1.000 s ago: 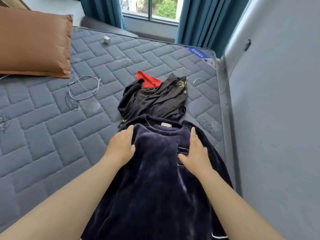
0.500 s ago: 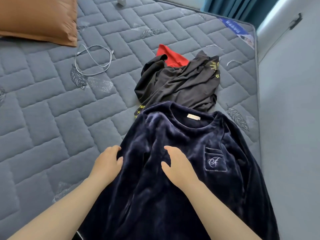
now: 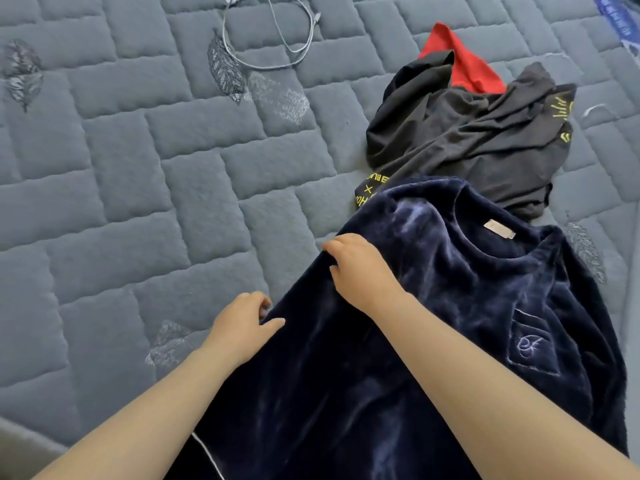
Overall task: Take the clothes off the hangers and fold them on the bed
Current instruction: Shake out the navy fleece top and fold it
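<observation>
Left hand (image 3: 242,327) and right hand (image 3: 360,268) each hold a curled grip on the left edge of the navy velvet pullover (image 3: 450,306); bare grey quilted bed (image 3: 138,202) spreads leftward.

A navy velvet top (image 3: 467,289) lies front-up on the bed (image 3: 138,202), its embroidered chest pocket right of the right hand (image 3: 360,268). That hand and the left hand (image 3: 242,327) grip its near-side edge. Beyond them a crumpled black garment (image 3: 467,140) touches its collar, overlapping a red garment (image 3: 464,64).
</observation>
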`<control>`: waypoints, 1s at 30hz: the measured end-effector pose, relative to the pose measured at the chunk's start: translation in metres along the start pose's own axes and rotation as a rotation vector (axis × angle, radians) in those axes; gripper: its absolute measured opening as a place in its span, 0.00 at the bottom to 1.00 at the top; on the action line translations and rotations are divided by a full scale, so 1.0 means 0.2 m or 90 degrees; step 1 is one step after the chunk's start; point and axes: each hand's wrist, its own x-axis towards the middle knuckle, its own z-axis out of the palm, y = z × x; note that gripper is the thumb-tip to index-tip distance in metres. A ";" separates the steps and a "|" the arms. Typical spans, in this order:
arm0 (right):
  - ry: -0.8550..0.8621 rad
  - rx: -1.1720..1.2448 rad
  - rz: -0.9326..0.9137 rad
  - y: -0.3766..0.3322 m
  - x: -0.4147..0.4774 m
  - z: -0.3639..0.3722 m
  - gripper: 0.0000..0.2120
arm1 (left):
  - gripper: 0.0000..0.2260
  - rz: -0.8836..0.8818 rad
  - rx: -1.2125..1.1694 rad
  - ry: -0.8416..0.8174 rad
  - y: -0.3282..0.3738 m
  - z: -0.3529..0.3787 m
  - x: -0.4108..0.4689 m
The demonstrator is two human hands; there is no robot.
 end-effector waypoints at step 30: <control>0.181 0.140 0.239 -0.09 0.74 -0.17 0.07 | 0.09 0.113 0.101 0.426 0.07 -0.85 0.55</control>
